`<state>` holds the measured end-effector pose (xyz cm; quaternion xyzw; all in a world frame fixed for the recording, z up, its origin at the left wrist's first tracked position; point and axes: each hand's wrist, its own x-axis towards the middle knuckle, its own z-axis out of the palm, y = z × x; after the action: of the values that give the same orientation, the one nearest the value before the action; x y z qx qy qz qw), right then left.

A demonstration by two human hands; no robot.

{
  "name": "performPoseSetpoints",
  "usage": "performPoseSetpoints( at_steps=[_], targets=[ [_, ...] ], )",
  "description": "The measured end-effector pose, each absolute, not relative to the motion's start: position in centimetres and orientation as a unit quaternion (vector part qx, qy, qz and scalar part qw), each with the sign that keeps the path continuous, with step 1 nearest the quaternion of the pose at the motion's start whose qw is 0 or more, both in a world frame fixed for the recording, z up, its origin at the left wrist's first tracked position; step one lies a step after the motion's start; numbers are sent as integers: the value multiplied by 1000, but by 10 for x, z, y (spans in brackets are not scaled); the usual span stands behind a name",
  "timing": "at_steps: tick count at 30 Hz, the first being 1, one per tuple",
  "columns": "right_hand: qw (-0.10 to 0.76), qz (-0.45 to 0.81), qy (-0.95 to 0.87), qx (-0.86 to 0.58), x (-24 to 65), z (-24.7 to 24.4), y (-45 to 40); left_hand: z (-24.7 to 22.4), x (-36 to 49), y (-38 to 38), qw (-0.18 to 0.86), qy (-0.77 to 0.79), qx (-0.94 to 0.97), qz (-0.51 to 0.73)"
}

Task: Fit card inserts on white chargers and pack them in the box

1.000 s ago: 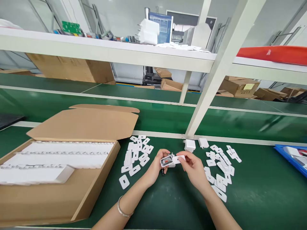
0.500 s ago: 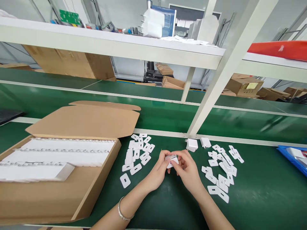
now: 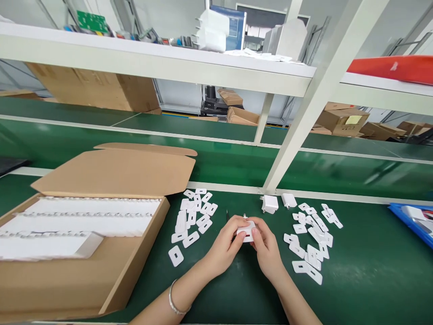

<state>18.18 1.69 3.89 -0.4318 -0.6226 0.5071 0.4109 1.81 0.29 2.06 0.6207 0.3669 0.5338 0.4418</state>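
Between both hands, above the green table [image 3: 372, 262], is a small white charger [image 3: 248, 232] with metal prongs at its far end. My left hand [image 3: 226, 241] grips its left side, thumb on the near part. My right hand [image 3: 265, 246] pinches the right side the same way. Two more white chargers, one [image 3: 270, 204] and another [image 3: 288, 200], sit beyond my right hand. Loose white plates with cut-outs lie in a left group [image 3: 181, 222] and a right group [image 3: 313, 257]. A thin dark tool [image 3: 228, 215] lies just beyond my left hand.
An open cardboard box [image 3: 135, 266] with rows of white pieces fills the left side. A blue tray [image 3: 411, 225] stands at the right edge. A slanted white post [image 3: 301, 131] and a shelf [image 3: 152, 63] rise behind the table.
The charger has been turned, so a flat face with a slot now shows and its prongs point away. Both hands have shifted slightly nearer and right. The dark tool has come into clearer view.
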Motion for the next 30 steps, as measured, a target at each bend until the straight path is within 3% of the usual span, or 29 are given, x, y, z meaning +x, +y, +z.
performPoseSetpoints(
  at_steps=[6,13,17,22,24,27,30],
  targets=[
    [445,490,-617,-426,183,30,15,23,20,3,493,364,582,534],
    [427,485,-641,-414,179,29,11,11,16,7,393,373,631,555],
    [430,463,-647,-427,183,26,13,14,14,8,429,369,637,522],
    [356,447,-690,-444,203,31,23,18,13,12,477,385,642,461],
    [336,365,-725,-478,212,34,31,16,11,16,428,411,658,463],
    [342,143,-748,-551,225,38,54,10,5,25,346,444,683,466],
    [297,-1,-771,-563,237,37,84,2,-3,32,326,469,682,457]
  ],
)
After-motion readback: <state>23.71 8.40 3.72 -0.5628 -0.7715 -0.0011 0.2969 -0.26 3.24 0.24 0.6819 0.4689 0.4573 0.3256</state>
